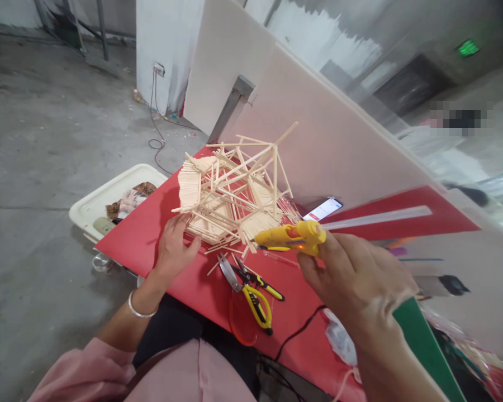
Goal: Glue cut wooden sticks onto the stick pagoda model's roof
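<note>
A frame built of thin pale wooden sticks (245, 173) stands on the red tabletop (151, 231), with fan-like panels of close-set sticks about it. My left hand (178, 243) rests at its near left corner, thumb and fingers apart; whether the fingertips press on a stick is hard to tell. In my right hand (356, 273) is a yellow glue gun (291, 237), its nozzle pointing left at the near right sticks. A small orange glow shows on its body. Below the frame lie yellow-handled snips (249, 293) and black-and-yellow pliers (266, 285).
Behind the frame lies a lit phone (324, 209), near pale upright boards (318, 128). A white glue stick or strip (379, 218) extends behind the gun. A black cable (299, 332) crosses the near edge. A white bin (109, 192) stands left of the table; another person is at far right.
</note>
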Demonstrator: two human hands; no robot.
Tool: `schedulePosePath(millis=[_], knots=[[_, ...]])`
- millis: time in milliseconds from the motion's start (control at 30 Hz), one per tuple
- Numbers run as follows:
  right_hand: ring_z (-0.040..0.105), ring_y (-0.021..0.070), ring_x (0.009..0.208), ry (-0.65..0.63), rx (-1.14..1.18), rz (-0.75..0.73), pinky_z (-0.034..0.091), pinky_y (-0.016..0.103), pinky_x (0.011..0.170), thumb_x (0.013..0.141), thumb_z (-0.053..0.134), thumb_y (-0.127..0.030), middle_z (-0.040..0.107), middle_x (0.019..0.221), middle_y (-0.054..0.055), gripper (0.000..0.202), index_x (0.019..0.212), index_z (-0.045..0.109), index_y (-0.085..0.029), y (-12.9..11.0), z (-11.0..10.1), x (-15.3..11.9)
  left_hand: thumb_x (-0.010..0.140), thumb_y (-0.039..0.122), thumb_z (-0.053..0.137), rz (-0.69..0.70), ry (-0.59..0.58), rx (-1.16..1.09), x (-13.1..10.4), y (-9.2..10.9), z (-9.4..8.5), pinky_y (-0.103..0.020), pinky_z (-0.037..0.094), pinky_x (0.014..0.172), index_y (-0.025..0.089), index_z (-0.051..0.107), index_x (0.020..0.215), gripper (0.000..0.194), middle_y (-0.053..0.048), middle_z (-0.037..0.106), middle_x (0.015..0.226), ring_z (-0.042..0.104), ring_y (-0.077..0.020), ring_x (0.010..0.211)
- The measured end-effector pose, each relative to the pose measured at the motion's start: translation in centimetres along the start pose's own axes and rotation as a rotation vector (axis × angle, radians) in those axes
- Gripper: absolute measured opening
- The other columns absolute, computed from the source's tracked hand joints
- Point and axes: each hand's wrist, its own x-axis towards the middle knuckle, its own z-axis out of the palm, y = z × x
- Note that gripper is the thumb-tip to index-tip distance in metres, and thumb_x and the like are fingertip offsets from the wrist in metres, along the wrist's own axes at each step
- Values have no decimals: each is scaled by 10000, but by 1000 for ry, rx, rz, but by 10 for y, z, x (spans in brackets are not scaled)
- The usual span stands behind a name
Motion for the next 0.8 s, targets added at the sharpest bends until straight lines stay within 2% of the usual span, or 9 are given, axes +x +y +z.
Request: schedulePosePath(millis=[167, 800], knots=[[507, 149, 594, 16, -22, -10, 333, 308, 568, 800, 718, -312, 612, 667, 6, 267, 981, 614, -146, -2, 0, 3, 795, 240, 637, 7, 10, -5, 0, 1, -1, -475, 498, 1041, 146, 571, 1268, 487, -145, 660, 1230, 600, -303, 1187], [544, 140, 649, 14, -31, 7, 339, 300, 610, 842, 662, -295, 661, 747, 32, 196, 987, 623, -168, -6, 2, 7, 797, 237, 638, 11, 7, 1, -1, 8, -4, -480, 495, 1041, 146, 566, 1263, 480, -146, 653, 1234, 595, -306, 1193]])
